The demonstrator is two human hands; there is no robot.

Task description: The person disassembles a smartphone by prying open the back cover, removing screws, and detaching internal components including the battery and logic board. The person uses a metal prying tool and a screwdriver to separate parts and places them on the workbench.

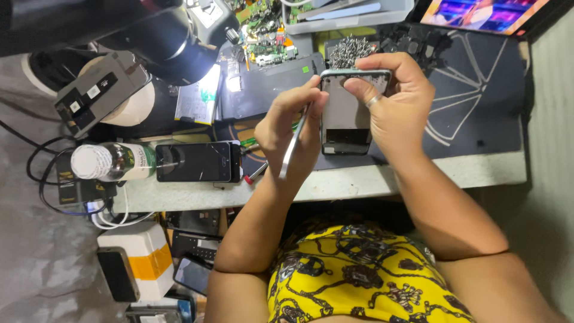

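Observation:
My right hand, with a ring on one finger, grips a phone with its back opened, held upright above the dark work mat. The thumb presses on the phone's upper part. My left hand pinches a thin metal tool, which looks like tweezers. Its upper end touches the phone's left edge near the top. Both forearms reach out from my body in a yellow patterned shirt.
A black phone with a cracked screen and a bottle lie at the left. A microscope head, circuit boards, a pile of small metal parts and a lit screen sit behind. A white and yellow box is below the bench.

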